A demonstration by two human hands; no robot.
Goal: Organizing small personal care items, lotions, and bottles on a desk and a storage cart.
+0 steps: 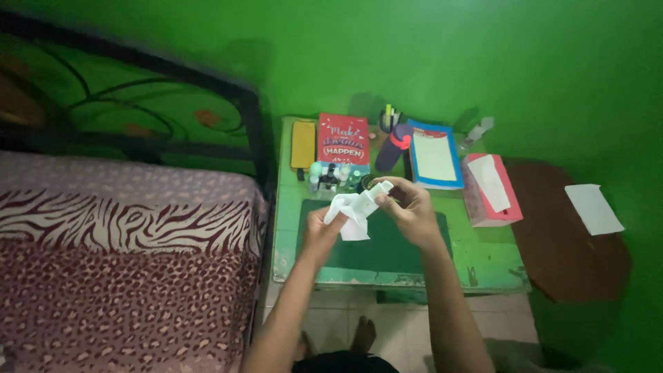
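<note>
I see my left hand [321, 228] and my right hand [407, 207] meeting above the table [290, 228]. Both have a closed grip on one white tissue [352, 214]: the left pinches its lower corner, and the right holds the upper part, the fingers curled around it. Whether something small sits inside the tissue, I cannot tell.

Under the hands lies one dark green mat [394, 245] on the light green table, whose paint is worn at the front edge. Behind the hands stands a group of small bottles [331, 176]; they are too small to count. Further back I count one yellow case [302, 144], one red book [343, 138], one dark bottle [391, 148], one blue-edged pad [435, 155] and one pink tissue box [490, 190].

The walls are bright green. On my left is one bed [117, 262] with an animal-print cover. On my right is one brown stool [566, 235] with one white paper [594, 208] on it.
</note>
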